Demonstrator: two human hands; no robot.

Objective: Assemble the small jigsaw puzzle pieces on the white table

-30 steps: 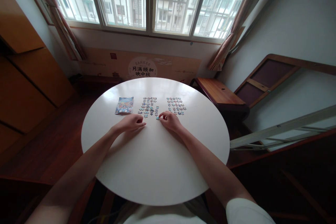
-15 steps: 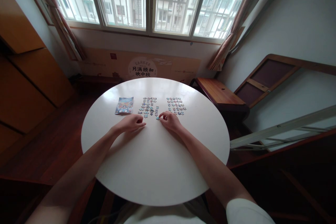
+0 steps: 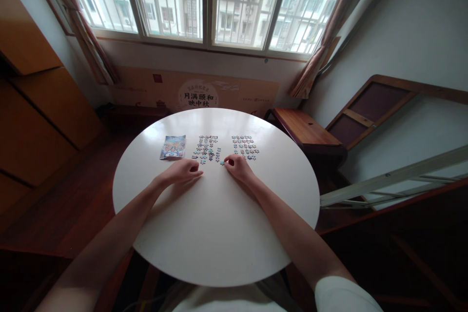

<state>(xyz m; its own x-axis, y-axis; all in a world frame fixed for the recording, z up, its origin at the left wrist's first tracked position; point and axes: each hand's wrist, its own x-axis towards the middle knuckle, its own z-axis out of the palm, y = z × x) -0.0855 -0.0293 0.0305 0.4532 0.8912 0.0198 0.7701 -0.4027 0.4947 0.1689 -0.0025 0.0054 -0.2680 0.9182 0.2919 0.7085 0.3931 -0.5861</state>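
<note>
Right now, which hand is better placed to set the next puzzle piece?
The right hand: its fingertips pinch a blue piece just beside the left cluster of pieces. The left hand rests on the white table, holding nothing.

White short-sleeved top (image 3: 219,302), bare arms
A white sleeve (image 3: 341,295) covers the right upper arm; left hand (image 3: 182,171) and right hand (image 3: 237,168) are bare.

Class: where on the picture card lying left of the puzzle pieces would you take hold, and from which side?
Probably its left edge, coming from the left with the left hand. The picture card lies flat on the table, so lift a corner; puzzle pieces lie to its right.
</note>
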